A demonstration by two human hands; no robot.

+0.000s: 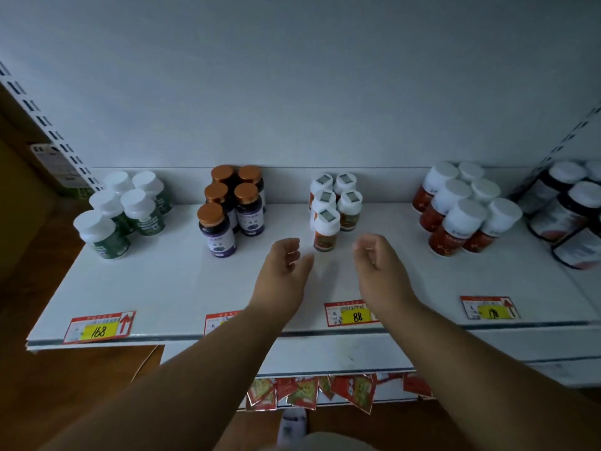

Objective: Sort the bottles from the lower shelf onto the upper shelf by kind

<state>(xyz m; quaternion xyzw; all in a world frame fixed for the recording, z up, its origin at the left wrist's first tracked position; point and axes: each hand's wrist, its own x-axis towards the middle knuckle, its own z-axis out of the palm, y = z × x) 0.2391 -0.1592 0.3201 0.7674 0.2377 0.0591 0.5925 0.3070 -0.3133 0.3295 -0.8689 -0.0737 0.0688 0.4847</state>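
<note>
we find left hand (286,265) and right hand (377,265) loosely curled, empty (flanking, not touching) the front orange bottle (326,230).

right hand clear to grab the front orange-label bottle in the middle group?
Probably yes. The right hand hovers empty just right of the front orange-label bottle, fingers loosely curled, with bare shelf between them. The left hand sits to the bottle's left, not across the path.
</note>
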